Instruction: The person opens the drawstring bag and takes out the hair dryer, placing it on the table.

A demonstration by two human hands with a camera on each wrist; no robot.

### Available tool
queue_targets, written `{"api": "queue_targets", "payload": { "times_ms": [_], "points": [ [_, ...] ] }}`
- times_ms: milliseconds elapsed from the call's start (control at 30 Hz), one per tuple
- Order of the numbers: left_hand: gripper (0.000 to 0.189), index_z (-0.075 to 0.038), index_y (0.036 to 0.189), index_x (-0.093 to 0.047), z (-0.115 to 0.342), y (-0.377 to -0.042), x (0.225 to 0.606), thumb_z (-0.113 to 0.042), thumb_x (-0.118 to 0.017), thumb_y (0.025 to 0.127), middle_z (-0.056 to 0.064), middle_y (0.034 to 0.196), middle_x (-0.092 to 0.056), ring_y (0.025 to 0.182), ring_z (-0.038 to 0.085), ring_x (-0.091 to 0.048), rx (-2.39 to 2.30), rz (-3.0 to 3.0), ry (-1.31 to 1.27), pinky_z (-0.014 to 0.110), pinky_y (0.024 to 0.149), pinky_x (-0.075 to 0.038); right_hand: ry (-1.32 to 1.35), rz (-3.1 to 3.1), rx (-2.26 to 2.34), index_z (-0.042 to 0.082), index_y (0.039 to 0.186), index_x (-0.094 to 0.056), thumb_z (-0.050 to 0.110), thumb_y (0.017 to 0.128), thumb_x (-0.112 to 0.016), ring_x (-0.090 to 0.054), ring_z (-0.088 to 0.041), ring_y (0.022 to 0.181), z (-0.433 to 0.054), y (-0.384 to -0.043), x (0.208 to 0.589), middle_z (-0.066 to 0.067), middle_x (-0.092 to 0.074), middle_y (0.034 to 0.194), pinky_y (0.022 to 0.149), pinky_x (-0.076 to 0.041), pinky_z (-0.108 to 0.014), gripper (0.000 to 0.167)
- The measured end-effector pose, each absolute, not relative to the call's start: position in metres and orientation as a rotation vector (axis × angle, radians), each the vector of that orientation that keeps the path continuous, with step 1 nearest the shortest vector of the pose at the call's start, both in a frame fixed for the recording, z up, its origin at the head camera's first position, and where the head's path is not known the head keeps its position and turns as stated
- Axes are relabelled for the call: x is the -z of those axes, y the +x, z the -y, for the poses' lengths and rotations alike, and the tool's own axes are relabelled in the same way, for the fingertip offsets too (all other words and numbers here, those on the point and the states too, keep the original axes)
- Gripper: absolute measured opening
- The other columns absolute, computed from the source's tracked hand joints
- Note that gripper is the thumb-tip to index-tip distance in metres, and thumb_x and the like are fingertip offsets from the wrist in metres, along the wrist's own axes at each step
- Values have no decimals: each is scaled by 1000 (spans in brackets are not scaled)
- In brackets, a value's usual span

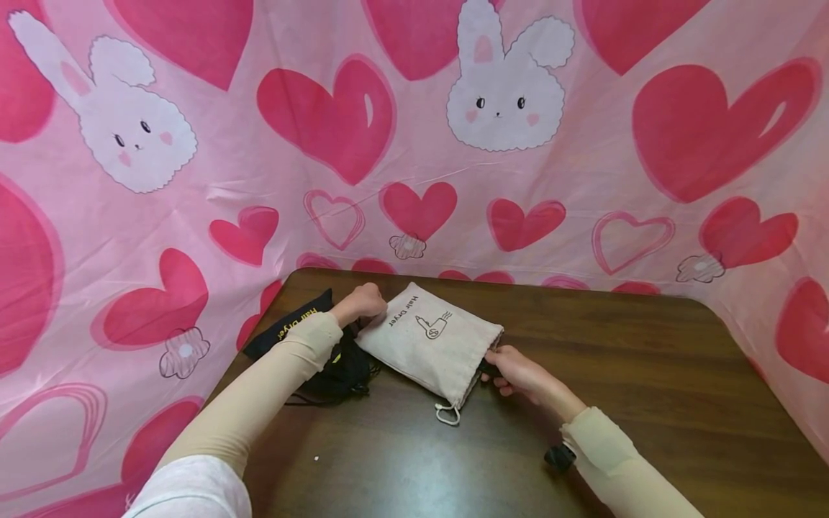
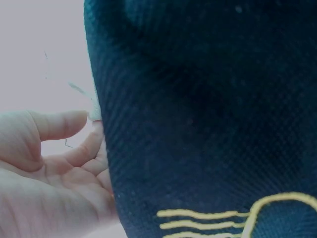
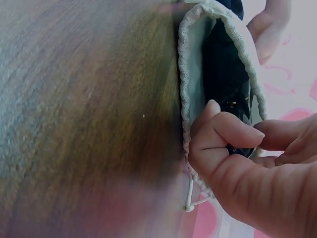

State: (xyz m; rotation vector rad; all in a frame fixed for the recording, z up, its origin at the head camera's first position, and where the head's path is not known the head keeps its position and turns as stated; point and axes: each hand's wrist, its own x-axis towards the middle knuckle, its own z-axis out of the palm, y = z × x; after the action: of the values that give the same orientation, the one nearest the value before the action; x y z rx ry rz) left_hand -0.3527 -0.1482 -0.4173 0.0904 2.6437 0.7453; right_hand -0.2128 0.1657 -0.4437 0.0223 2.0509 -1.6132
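Observation:
A cream drawstring bag (image 1: pixel 414 354) printed "Hair Dryer" lies slanted across the table, its mouth toward the right. At its far left corner, my left hand (image 1: pixel 363 303) pinches the cloth; the left wrist view has thumb and fingertip meeting at a pale edge. My right hand (image 1: pixel 523 375) is at the mouth, fingers curled round a black object (image 3: pixel 223 84) that reaches inside the bag. Most of that object is hidden, so its kind is unclear. Beneath the left forearm lies a black drawstring bag (image 1: pixel 264 344) with yellow "Hair Dryer" lettering, large in the left wrist view.
Everything lies on a brown wooden table (image 1: pixel 648 374). A small white speck (image 1: pixel 316 458) sits near the front left. Pink cloth (image 1: pixel 427 162) with hearts and rabbits hangs behind the table and along its sides. The cream bag's cord loop (image 1: pixel 447 415) trails on the tabletop.

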Motion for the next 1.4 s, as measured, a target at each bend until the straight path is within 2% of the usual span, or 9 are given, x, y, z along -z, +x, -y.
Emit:
{"api": "queue_targets", "payload": {
  "times_ms": [167, 833, 1200, 1400],
  "points": [
    [45, -12, 59, -45, 145, -352, 417, -14, -57, 102, 0, 56, -35, 52, 19, -39, -710, -2652, 98, 33, 56, -39, 15, -2033, 1638, 1, 99, -51, 12, 112, -36, -31, -12, 56, -166, -213, 444, -8, -53, 85, 52, -32, -24, 23],
    [47, -13, 56, -39, 146, -355, 418, -10, -54, 100, -1, 55, -28, 49, 14, -25, -707, -2653, 144, 31, 51, -30, -33, -2021, 1681, -2, 104, -54, 14, 113, -36, -27, -11, 54, -166, -213, 448, -10, -54, 87, 51, -30, -23, 26],
    [47, -14, 55, -40, 147, -355, 418, -10, -55, 99, -1, 54, -30, 48, 15, -29, -724, -2665, 131, 31, 50, -33, 5, -2004, 1755, 2, 97, -54, 10, 111, -35, -27, -9, 54, -166, -214, 451, -8, -53, 85, 51, -30, -22, 24],
    [48, -13, 56, -41, 147, -355, 418, -10, -55, 101, -1, 54, -30, 47, 14, -33, -754, -2652, 116, 30, 50, -35, 42, -2020, 1788, 4, 95, -53, 10, 111, -37, -31, -11, 57, -164, -213, 453, -8, -54, 84, 54, -34, -23, 23]
  ]
}}
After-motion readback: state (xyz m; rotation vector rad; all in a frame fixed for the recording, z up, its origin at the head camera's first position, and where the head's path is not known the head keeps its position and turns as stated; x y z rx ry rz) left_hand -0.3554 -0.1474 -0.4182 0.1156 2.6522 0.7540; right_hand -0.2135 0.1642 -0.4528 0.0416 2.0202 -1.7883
